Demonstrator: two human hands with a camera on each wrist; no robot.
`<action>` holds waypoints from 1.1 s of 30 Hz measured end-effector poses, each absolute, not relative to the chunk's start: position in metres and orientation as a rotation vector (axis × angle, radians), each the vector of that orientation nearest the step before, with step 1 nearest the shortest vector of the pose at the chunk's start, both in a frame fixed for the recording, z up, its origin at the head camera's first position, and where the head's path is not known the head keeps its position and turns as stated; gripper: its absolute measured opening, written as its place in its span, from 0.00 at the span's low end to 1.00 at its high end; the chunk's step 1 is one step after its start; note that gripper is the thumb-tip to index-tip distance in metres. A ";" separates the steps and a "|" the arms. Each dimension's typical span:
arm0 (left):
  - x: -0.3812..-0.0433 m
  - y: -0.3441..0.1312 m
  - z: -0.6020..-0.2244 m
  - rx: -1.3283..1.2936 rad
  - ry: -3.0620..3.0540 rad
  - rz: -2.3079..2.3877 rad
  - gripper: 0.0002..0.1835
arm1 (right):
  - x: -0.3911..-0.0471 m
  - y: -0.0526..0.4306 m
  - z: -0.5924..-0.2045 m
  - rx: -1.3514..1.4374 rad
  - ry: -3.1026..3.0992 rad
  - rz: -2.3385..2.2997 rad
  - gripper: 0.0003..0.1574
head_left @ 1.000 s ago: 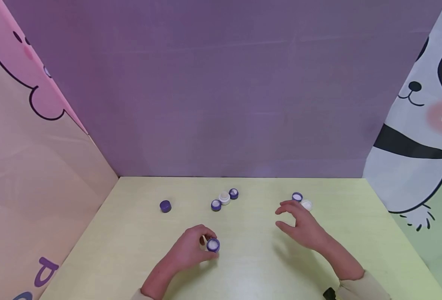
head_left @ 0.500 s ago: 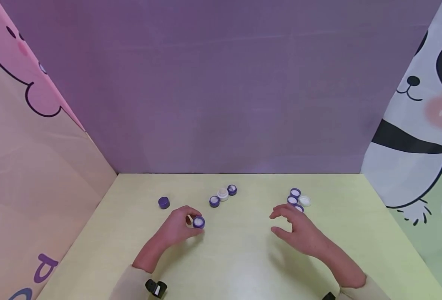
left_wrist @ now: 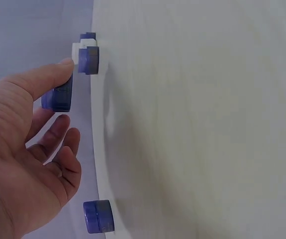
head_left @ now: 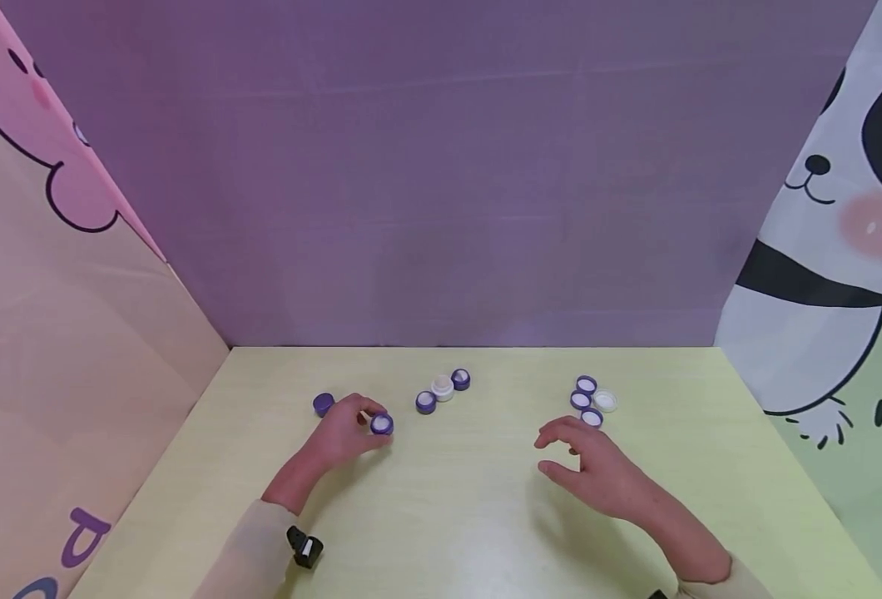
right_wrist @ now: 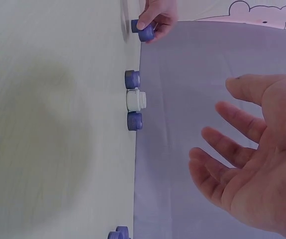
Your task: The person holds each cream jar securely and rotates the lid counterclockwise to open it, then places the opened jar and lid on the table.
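My left hand [head_left: 342, 437] pinches a small purple jar [head_left: 382, 424] between thumb and forefinger, above the table; its whitish top shows in the head view. Just behind that hand stands another purple jar [head_left: 323, 404] with a purple top, partly covered by it. At mid-table a white jar [head_left: 443, 388] sits between two purple jars, the nearer one [head_left: 425, 403] and the farther one [head_left: 461, 379]. My right hand [head_left: 594, 470] hovers with relaxed, apart fingers and holds nothing. Beyond it lie three purple-rimmed lids [head_left: 580, 400] and a white lid [head_left: 605, 401], close together.
The pale yellow table [head_left: 456, 516] ends at a purple cloth backdrop [head_left: 441, 183]. Printed cloth panels, a pink one [head_left: 74, 358] on the left and one with a panda [head_left: 808, 333] on the right, flank it.
My left hand has moved away from me and to the left with the purple jar, toward the jar at the far left. The right hand has shifted slightly nearer, uncovering more lids.
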State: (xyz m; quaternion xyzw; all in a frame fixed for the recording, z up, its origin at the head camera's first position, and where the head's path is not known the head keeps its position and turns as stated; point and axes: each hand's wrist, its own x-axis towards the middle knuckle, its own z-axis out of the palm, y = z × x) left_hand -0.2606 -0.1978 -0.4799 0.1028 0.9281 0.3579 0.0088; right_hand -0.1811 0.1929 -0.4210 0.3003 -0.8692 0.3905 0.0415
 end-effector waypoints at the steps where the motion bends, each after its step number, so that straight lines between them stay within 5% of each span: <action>1: -0.263 -0.198 -0.481 0.322 2.899 1.106 0.19 | -0.181 0.193 -0.421 0.919 -2.666 1.197 0.11; 16: -0.298 -0.200 -0.481 0.332 2.848 1.129 0.19 | -0.177 0.184 -0.431 0.918 -2.813 1.325 0.20; 33: -0.326 -0.192 -0.485 0.383 2.800 1.067 0.22 | -0.174 0.143 -0.440 1.105 -2.848 1.374 0.12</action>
